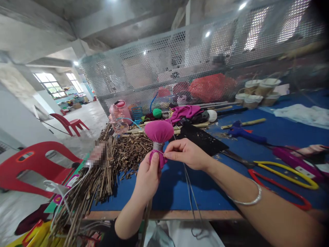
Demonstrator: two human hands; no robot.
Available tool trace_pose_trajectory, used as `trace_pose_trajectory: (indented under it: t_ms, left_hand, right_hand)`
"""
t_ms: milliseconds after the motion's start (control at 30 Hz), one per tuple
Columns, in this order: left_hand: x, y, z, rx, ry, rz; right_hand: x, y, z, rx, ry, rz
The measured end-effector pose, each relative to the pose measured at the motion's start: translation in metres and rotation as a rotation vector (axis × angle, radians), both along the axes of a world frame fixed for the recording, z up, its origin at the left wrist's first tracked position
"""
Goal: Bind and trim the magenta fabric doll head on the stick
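Observation:
Above the blue table, my left hand [149,175] grips the gathered lower cloth of a magenta fabric bundle [159,131] with a rounded top. Grey thread [158,146] is wound around the bundle's neck. Just right of that neck, my right hand [186,153] pinches the thread between thumb and fingers. Loose grey strands [190,188] hang below it past the table's front edge. A stick [146,219] extends downward beneath my left hand. A silver bangle circles my right wrist.
Dried stalks [102,178] lie at the left. Large scissors with red and yellow handles [285,171] and a blue glue gun [246,134] are at the right. Black cloth [200,139] lies behind my right hand. A perforated metal screen [154,72] stands behind; red chairs [38,164] are left.

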State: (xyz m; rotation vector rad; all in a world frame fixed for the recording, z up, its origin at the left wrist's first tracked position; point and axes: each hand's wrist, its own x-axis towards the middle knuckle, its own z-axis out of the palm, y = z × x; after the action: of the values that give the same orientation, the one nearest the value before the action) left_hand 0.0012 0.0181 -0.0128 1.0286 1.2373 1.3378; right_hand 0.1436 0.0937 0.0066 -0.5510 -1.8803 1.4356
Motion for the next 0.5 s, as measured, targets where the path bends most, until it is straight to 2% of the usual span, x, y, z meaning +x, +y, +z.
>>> trace_pose_trajectory:
  t_ms: [133,233,400,500]
  left_hand:
    - [-0.005,-0.003,0.002,-0.024,-0.06,-0.023]
    - [-0.009,-0.006,0.002,-0.014,-0.103,-0.069]
    - [-0.014,-0.014,0.002,-0.06,-0.17,-0.212]
    - [-0.02,-0.012,0.003,-0.122,-0.224,-0.313]
  right_hand:
    - [-0.003,0.004,-0.005,-0.035,0.031,0.01]
    - [-0.006,0.004,-0.008,-0.105,0.095,0.068]
    - [-0.008,0.002,-0.012,-0.29,0.134,0.152]
    - [-0.007,0.002,-0.016,-0.264,0.117,0.166]
